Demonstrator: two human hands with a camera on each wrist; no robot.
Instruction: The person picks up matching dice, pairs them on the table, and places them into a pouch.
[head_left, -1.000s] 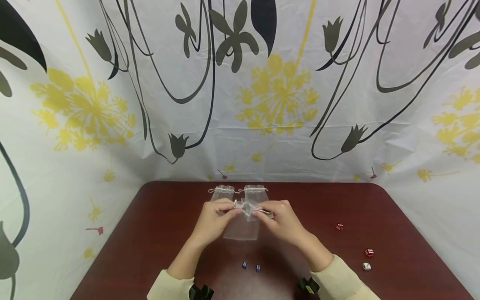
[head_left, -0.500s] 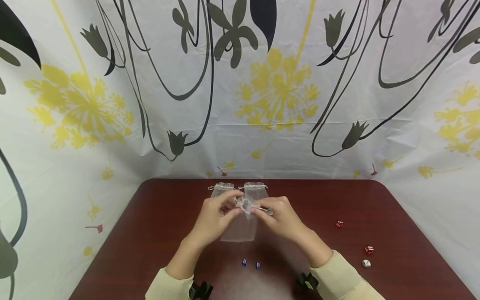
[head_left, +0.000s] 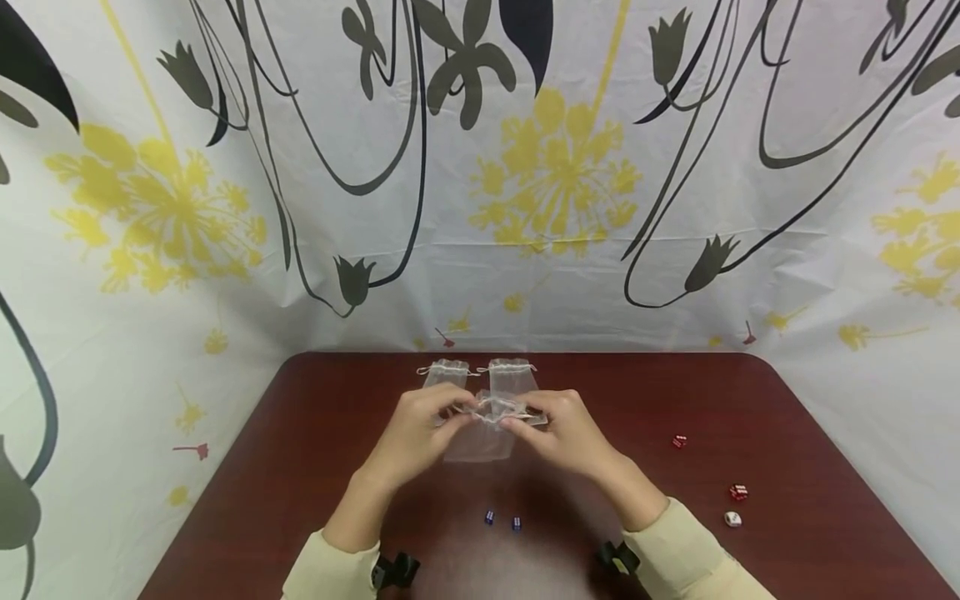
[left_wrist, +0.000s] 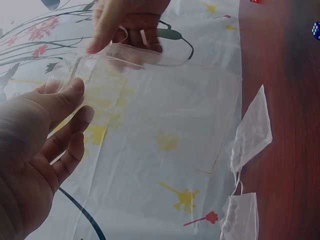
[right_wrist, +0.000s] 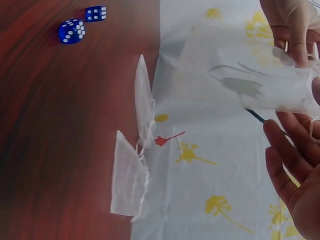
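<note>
A sheer white drawstring pouch (head_left: 478,444) hangs between the two hands above the table, its mouth held apart toward me. My left hand (head_left: 422,429) pinches one side of the mouth between thumb and fingers. On the opposite side, my right hand (head_left: 558,429) has thumb and index finger on the edge. In the left wrist view the see-through pouch (left_wrist: 165,100) stretches away from the fingertips, and nothing shows inside it. Two similar pouches (head_left: 447,372) (head_left: 513,379) lie side by side behind the hands, drawstrings toward the far edge.
Two blue dice (head_left: 489,517) (head_left: 517,523) lie on the dark red table (head_left: 300,500) in front of the hands. Off to the right are two red dice (head_left: 679,442) (head_left: 738,492) and a white die (head_left: 732,519). A patterned cloth (head_left: 450,225) hangs behind the table.
The bunched mouth of the held pouch has been spread wider. My left hand has shifted slightly left; the right hand has stayed nearly in place. The dice lie where they were.
</note>
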